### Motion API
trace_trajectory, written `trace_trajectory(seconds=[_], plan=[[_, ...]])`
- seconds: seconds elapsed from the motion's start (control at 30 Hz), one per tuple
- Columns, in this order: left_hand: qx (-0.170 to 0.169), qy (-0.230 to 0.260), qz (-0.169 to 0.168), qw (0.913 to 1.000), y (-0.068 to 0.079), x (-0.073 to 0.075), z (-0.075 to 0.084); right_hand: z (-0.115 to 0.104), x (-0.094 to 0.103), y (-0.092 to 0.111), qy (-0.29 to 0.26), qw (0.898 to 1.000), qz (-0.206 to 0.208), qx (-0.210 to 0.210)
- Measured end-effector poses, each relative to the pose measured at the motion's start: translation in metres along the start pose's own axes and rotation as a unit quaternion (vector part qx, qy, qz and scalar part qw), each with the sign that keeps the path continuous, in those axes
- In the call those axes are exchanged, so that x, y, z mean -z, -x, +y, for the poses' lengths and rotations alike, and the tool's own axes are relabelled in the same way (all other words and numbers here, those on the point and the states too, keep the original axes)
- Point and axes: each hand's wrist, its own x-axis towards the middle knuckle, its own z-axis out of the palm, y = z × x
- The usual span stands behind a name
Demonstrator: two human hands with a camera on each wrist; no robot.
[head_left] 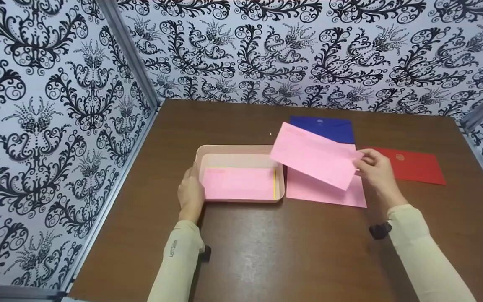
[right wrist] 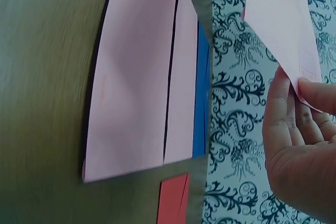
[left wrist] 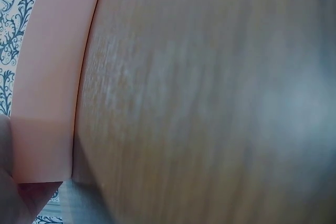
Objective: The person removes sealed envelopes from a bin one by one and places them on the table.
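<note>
My right hand [head_left: 375, 171] pinches a pink envelope [head_left: 315, 157] by its right end, thumb against fingers. The envelope is tilted in the air, its left corner close to the tray's right rim. In the right wrist view the thumb [right wrist: 317, 95] lies across the envelope's corner. My left hand [head_left: 191, 192] holds the left side of a shallow peach tray [head_left: 241, 148], near its front corner. Inside the tray lies another pink envelope [head_left: 239, 184], with a yellow edge [head_left: 274, 184] showing beneath it. More pink envelopes [right wrist: 131, 87] lie on the table below the raised one.
Behind the pink envelopes lies a blue envelope [head_left: 329, 129], partly covered. A red envelope [head_left: 419, 165] with a gold emblem lies to the right, behind my right hand. Patterned walls [head_left: 266, 50] stand at the back and left of the brown wooden table [head_left: 258, 251].
</note>
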Motion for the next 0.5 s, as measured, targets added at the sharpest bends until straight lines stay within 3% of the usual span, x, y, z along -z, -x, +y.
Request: trace_trajectory(seconds=[0.2, 0.5], plan=[[0.003, 0.004, -0.007, 1.0, 0.001, 0.0, -0.001, 0.005, 0.016, 0.006, -0.002, 1.0, 0.011, -0.009], [0.013, 0.007, -0.016, 0.9998, -0.001, 0.001, 0.0, 0.011, 0.046, 0.011, 0.07, 0.996, 0.038, -0.03]])
